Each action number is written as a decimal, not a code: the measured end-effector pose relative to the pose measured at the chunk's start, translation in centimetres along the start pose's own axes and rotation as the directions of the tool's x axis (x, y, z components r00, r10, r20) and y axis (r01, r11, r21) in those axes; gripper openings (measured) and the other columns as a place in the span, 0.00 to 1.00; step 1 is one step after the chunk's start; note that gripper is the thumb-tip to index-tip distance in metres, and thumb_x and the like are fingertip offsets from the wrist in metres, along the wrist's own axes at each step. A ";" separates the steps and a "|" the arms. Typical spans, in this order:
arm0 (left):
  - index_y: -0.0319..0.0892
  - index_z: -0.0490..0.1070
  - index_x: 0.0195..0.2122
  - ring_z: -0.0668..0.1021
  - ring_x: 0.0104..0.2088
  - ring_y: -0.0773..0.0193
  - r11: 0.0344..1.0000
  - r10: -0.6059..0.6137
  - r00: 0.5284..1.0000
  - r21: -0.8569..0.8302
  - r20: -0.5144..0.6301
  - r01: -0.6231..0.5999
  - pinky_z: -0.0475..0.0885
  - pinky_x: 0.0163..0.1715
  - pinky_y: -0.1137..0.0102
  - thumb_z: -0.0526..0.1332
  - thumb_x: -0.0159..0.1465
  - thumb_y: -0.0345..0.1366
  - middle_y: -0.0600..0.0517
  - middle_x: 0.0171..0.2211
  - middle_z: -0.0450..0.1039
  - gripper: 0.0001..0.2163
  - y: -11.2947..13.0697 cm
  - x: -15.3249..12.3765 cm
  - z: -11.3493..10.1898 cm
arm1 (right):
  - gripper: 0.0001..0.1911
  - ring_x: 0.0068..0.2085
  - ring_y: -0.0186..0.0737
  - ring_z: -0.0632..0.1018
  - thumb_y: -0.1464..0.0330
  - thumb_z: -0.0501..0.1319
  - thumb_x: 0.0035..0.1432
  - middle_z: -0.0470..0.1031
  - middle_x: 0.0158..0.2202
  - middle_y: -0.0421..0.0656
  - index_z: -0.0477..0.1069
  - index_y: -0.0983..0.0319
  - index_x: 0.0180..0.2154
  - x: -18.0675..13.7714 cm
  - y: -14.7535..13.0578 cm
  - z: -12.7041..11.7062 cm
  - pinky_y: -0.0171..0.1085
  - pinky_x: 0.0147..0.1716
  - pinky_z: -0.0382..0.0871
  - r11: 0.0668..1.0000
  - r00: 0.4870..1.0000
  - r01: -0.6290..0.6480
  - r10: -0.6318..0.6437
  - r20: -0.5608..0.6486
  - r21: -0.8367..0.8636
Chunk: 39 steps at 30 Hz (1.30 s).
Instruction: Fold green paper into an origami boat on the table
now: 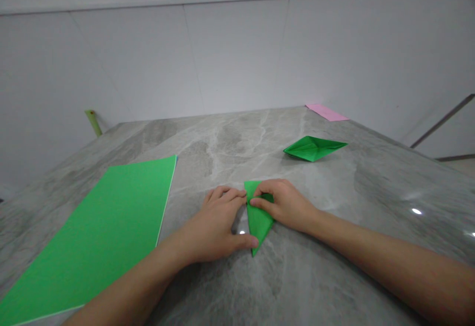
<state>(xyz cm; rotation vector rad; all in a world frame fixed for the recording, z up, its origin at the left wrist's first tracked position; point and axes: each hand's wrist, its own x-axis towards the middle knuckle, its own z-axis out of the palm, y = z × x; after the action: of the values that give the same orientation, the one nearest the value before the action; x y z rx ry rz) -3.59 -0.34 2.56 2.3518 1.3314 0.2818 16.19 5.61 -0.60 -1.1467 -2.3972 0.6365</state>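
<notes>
A small piece of folded green paper (258,219) lies on the table in front of me, narrowing to a point toward me. My left hand (222,222) is open beside it, fingertips at its left edge and thumb resting on the lower tip. From the right, my right hand (287,202) pinches the paper's upper part between thumb and forefinger. The palm and curled fingers of that hand cover the paper's right side. Farther back to the right sits a folded green paper boat shape (313,148), pointed at both ends and apart from both hands.
At the left lies a stack of large green paper sheets (107,227). A pink paper (326,112) rests at the far right edge by the white wall (237,59). The grey marbled table (222,143) meets that wall. Something yellow-green (93,122) stands beyond the left edge.
</notes>
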 end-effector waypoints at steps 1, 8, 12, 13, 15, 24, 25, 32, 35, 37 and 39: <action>0.45 0.68 0.55 0.66 0.59 0.48 1.000 0.001 1.000 -0.007 0.000 -0.001 0.59 0.61 0.51 0.70 0.54 0.49 0.47 0.56 0.69 0.29 0.0 0.1 0.1 | 0.05 0.32 0.39 0.77 0.68 0.65 0.59 0.79 0.30 0.41 0.77 0.62 0.30 0.0 0.0 0.0 0.36 0.34 0.64 1.000 1.000 -0.002 0.002 0.001 0.000; 0.43 0.44 0.69 0.58 0.65 0.47 0.990 -0.083 0.996 -0.117 -0.014 0.081 0.58 0.62 0.52 0.74 0.49 0.44 0.41 0.65 0.57 0.52 -0.6 0.0 0.6 | 0.06 0.32 0.39 0.77 0.69 0.64 0.59 0.79 0.30 0.41 0.76 0.62 0.30 0.1 -0.1 -0.2 0.35 0.34 0.63 1.000 1.000 -0.003 0.003 0.029 -0.017; 0.45 0.44 0.69 0.58 0.65 0.46 0.991 -0.051 0.999 -0.126 0.000 0.050 0.58 0.62 0.50 0.73 0.49 0.46 0.42 0.65 0.58 0.51 -0.7 -0.2 0.6 | 0.06 0.32 0.39 0.76 0.69 0.64 0.59 0.79 0.29 0.41 0.76 0.62 0.29 0.2 0.0 0.0 0.35 0.33 0.63 1.000 1.000 -0.002 0.003 0.027 -0.018; 0.45 0.45 0.69 0.58 0.65 0.46 0.991 -0.044 0.999 -0.126 0.002 0.044 0.58 0.62 0.50 0.73 0.49 0.46 0.42 0.65 0.58 0.51 -0.7 -0.2 0.6 | 0.06 0.32 0.39 0.76 0.69 0.64 0.59 0.79 0.29 0.41 0.75 0.62 0.29 0.2 0.0 0.0 0.35 0.33 0.62 1.000 1.000 -0.002 0.002 0.025 -0.017; 0.45 0.47 0.68 0.58 0.65 0.45 0.991 -0.045 0.999 -0.124 0.005 0.045 0.58 0.62 0.50 0.74 0.48 0.46 0.42 0.66 0.57 0.51 -0.7 -0.2 0.5 | 0.06 0.32 0.38 0.76 0.69 0.63 0.59 0.78 0.29 0.41 0.75 0.61 0.29 0.2 -0.1 0.0 0.35 0.33 0.62 1.000 1.000 0.000 0.000 0.022 -0.009; 0.41 0.51 0.67 0.57 0.65 0.44 0.993 -0.063 0.998 -0.101 0.028 0.066 0.58 0.63 0.50 0.74 0.47 0.45 0.41 0.65 0.59 0.49 -0.2 -0.1 0.2 | 0.06 0.32 0.38 0.76 0.69 0.63 0.59 0.79 0.29 0.40 0.76 0.61 0.30 0.2 0.0 0.0 0.35 0.33 0.62 1.000 1.000 -0.009 0.008 0.015 0.010; 0.40 0.51 0.67 0.57 0.65 0.45 0.993 -0.063 0.998 -0.097 0.031 0.065 0.58 0.63 0.50 0.74 0.47 0.45 0.41 0.65 0.58 0.49 -0.2 -0.1 0.2 | 0.06 0.32 0.38 0.76 0.69 0.63 0.59 0.79 0.29 0.40 0.76 0.61 0.30 0.2 0.0 0.1 0.35 0.33 0.62 1.000 1.000 -0.011 0.011 0.016 0.010; 0.42 0.53 0.67 0.58 0.65 0.45 0.996 -0.032 0.999 -0.088 0.034 0.035 0.58 0.63 0.49 0.72 0.51 0.46 0.43 0.65 0.59 0.45 -0.6 0.0 0.2 | 0.06 0.31 0.37 0.75 0.69 0.63 0.59 0.78 0.28 0.40 0.76 0.61 0.29 0.2 0.0 0.1 0.35 0.33 0.62 0.999 1.000 -0.015 0.015 0.014 0.029; 0.43 0.56 0.65 0.61 0.63 0.47 0.996 0.020 1.000 -0.093 0.015 -0.018 0.58 0.62 0.50 0.66 0.59 0.44 0.43 0.64 0.61 0.34 -0.6 -0.1 0.1 | 0.05 0.30 0.37 0.75 0.69 0.63 0.58 0.78 0.28 0.39 0.76 0.61 0.29 0.1 0.1 0.1 0.35 0.32 0.61 1.000 1.000 -0.015 0.015 0.008 0.019; 0.42 0.58 0.64 0.63 0.61 0.48 0.997 0.025 1.000 -0.076 -0.003 -0.025 0.59 0.61 0.50 0.62 0.63 0.43 0.43 0.62 0.64 0.29 -0.5 -0.1 0.1 | 0.05 0.31 0.37 0.75 0.69 0.63 0.58 0.78 0.28 0.39 0.76 0.61 0.29 0.1 0.1 0.2 0.35 0.33 0.62 1.000 1.000 -0.006 0.006 0.008 0.018; 0.41 0.60 0.62 0.65 0.58 0.48 0.999 0.009 1.000 -0.052 -0.027 -0.011 0.60 0.60 0.51 0.62 0.63 0.44 0.44 0.58 0.67 0.28 -0.2 0.1 0.3 | 0.05 0.31 0.37 0.76 0.70 0.63 0.58 0.78 0.28 0.39 0.75 0.61 0.29 0.2 0.1 0.2 0.35 0.33 0.62 1.000 1.000 -0.002 0.002 0.010 0.019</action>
<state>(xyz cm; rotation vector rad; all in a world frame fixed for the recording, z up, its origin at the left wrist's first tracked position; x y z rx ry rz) -3.59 -0.24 2.16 2.3202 1.3093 0.3476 16.06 5.77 -0.77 -1.1412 -2.3932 0.6659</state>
